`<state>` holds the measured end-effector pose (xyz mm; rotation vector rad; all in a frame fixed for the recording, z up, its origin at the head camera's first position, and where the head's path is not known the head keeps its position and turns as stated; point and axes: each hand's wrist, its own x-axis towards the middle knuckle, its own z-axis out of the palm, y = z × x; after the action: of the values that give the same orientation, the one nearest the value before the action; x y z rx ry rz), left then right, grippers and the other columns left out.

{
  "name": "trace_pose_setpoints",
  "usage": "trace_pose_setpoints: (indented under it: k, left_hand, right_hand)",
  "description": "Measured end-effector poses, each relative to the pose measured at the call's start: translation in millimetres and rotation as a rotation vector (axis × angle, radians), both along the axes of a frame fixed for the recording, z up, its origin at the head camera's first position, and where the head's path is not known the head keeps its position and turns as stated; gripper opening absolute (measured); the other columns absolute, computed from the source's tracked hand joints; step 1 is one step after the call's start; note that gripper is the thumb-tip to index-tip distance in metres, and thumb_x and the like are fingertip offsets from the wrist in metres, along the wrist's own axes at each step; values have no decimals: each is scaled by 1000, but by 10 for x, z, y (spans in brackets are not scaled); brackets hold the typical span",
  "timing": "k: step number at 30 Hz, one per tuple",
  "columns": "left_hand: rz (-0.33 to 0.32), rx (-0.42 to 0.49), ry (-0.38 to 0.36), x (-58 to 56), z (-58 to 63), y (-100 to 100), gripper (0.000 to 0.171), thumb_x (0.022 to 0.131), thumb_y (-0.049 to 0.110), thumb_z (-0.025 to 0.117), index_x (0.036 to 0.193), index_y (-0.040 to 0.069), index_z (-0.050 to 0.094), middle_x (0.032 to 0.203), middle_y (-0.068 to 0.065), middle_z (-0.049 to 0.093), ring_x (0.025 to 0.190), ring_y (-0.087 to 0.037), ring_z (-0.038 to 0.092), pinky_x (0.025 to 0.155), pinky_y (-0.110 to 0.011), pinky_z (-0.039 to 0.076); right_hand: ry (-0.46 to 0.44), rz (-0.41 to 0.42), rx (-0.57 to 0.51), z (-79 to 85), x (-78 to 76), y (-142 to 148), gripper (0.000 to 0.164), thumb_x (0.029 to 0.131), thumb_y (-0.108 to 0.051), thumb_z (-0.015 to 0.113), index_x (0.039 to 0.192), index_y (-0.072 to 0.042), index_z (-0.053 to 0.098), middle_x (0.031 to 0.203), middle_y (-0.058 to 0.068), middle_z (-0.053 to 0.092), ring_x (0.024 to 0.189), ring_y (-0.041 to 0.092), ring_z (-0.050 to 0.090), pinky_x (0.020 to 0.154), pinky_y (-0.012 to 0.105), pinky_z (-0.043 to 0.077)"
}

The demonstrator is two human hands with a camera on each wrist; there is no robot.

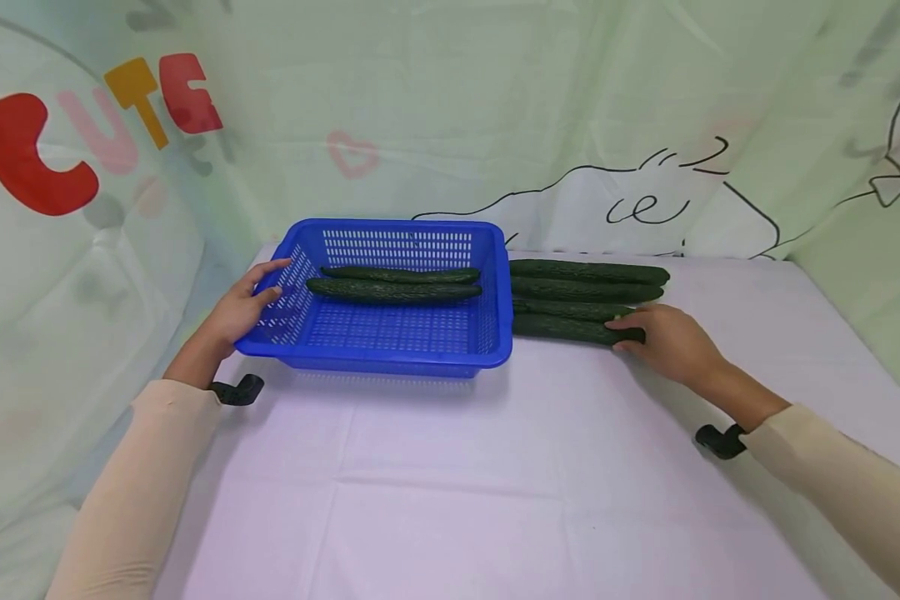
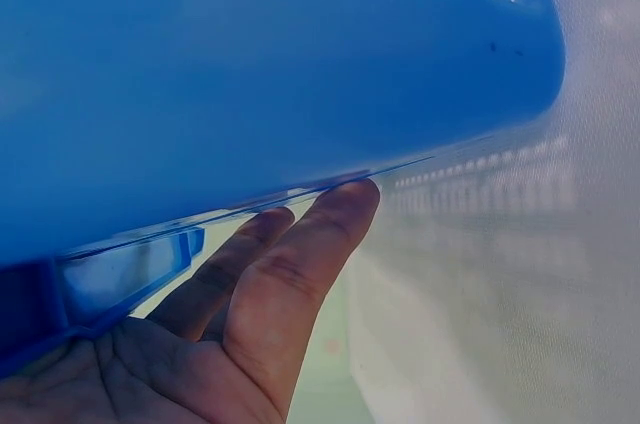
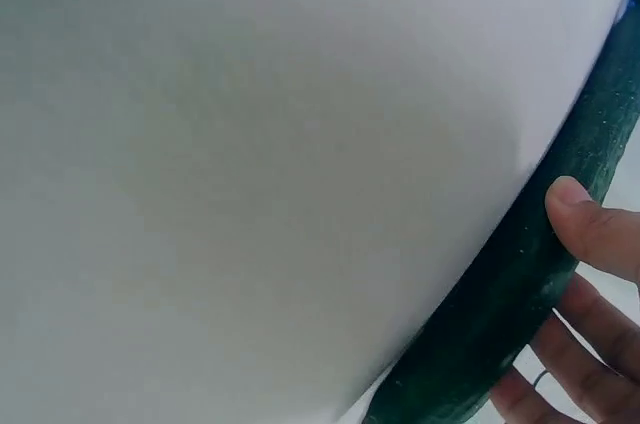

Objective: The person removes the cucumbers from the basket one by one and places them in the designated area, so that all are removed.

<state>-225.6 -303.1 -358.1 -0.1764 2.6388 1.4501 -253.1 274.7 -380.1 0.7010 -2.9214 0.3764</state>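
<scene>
A blue plastic basket (image 1: 378, 360) with slotted walls stands at the left of the table, and two dark green cucumbers (image 1: 393, 290) lie side by side in it. My left hand (image 1: 238, 310) holds the basket's left rim. In the left wrist view, fingers (image 2: 300, 254) reach up against the basket's outer wall (image 2: 250, 94). Right of the basket, several cucumbers (image 1: 588, 271) lie in parallel, their left ends hidden behind its wall. My right hand (image 1: 671, 337) grips the right end of the front cucumber (image 1: 562, 328); the right wrist view shows the thumb (image 3: 585, 216) on one side and fingers on the other.
A white cloth (image 1: 450, 483) covers the table. Behind it hangs a pale green printed curtain (image 1: 420, 108) with coloured letters and line drawings, which continues along the left and right sides. Dark camera mounts (image 1: 720, 442) sit at both wrists.
</scene>
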Motion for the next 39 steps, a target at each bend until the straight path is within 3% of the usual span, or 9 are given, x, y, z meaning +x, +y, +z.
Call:
trace_pose_setpoints:
  k: [6, 19, 29, 39]
  left_hand:
    - [-1, 1, -1, -7, -6, -9, 51, 107, 24, 34, 157, 28, 23, 165, -18, 10, 142, -54, 28, 106, -70, 34]
    - [-8, 8, -3, -16, 11, -6, 52, 107, 24, 34, 157, 31, 20, 165, -18, 9, 141, -54, 29, 104, -70, 36]
    - [0, 12, -4, -4, -2, -10, 51, 107, 24, 34, 157, 29, 23, 165, -18, 11, 142, -53, 29, 106, -68, 36]
    - [-8, 16, 9, -10, -1, -16, 51, 107, 25, 34, 157, 29, 23, 165, -19, 11, 141, -53, 31, 104, -69, 37]
  right_hand:
    - [18, 18, 63, 4, -82, -35, 32, 82, -11, 78, 114, -7, 74, 98, 16, 66, 83, 28, 61, 65, 42, 51]
    - [38, 19, 57, -5, -185, -59, 30, 84, -7, 75, 113, -3, 73, 103, 21, 66, 92, 33, 61, 71, 46, 52]
    - [54, -33, 36, -24, -201, -90, 26, 82, -7, 77, 107, 1, 73, 102, 23, 67, 94, 38, 62, 75, 51, 53]
    - [31, -49, 52, 60, -170, -98, 27, 84, -10, 75, 110, -4, 72, 107, 23, 65, 100, 41, 61, 75, 54, 54]
